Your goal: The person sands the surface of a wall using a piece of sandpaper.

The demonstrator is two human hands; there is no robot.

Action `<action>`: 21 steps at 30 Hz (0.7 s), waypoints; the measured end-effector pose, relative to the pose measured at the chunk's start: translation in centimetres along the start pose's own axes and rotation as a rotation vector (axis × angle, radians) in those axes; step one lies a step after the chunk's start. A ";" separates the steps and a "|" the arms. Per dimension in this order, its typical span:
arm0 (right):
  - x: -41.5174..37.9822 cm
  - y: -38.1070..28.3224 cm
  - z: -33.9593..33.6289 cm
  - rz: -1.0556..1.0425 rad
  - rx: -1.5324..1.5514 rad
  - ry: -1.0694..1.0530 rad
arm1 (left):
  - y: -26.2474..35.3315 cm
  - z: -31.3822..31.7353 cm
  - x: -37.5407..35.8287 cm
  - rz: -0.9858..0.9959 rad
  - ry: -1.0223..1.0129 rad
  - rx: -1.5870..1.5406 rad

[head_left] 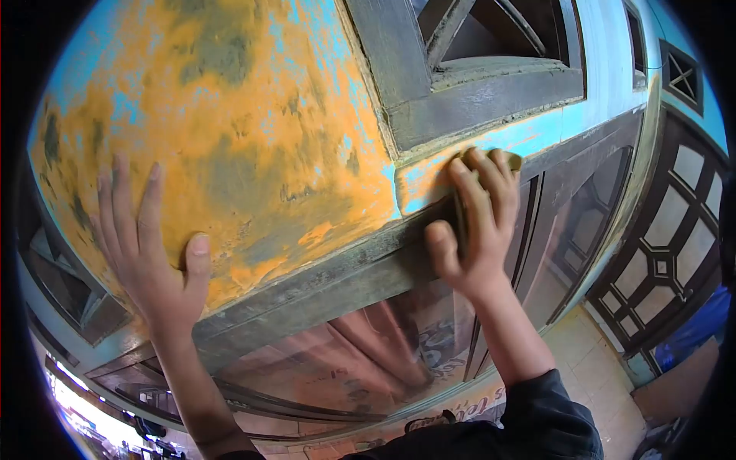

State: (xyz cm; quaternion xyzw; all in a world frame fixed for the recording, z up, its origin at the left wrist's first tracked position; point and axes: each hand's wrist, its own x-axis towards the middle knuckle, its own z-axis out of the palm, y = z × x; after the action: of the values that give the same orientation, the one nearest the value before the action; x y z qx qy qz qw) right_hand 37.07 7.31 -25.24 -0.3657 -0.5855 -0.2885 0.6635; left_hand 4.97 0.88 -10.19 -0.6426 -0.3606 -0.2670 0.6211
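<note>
My left hand [153,253] lies with fingers spread against the wall [222,184], whose blue paint is worn through to orange and grey patches. To the right, my right hand [484,222] grips a thin, olive-brown piece of sandpaper [516,162], mostly hidden behind the fingers. It is pressed to the narrow strip of wall [429,180] between the dark upper window frame and the dark wood below. This strip shows orange patches among light blue paint.
Above is a dark wooden vent frame [483,100] with crossed bars. Below runs a dark wooden beam [322,276] over glass panes with reddish cloth or a banner behind. A panelled door [652,238] and tiled floor [590,360] appear at the right.
</note>
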 end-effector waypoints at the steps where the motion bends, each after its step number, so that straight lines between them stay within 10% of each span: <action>1: -0.3 -1.0 0.0 -0.064 -0.004 -0.085 | 0.0 0.1 0.0 -0.004 0.005 0.004; 21: -2.6 -4.1 0.4 -0.096 0.060 -0.217 | -0.2 0.4 -0.5 -0.022 0.012 0.020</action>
State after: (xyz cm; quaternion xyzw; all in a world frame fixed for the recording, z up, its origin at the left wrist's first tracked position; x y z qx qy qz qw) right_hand 33.20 5.18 -27.19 -0.3462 -0.6792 -0.2611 0.5922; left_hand 4.44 1.24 -10.53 -0.6308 -0.3665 -0.2741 0.6266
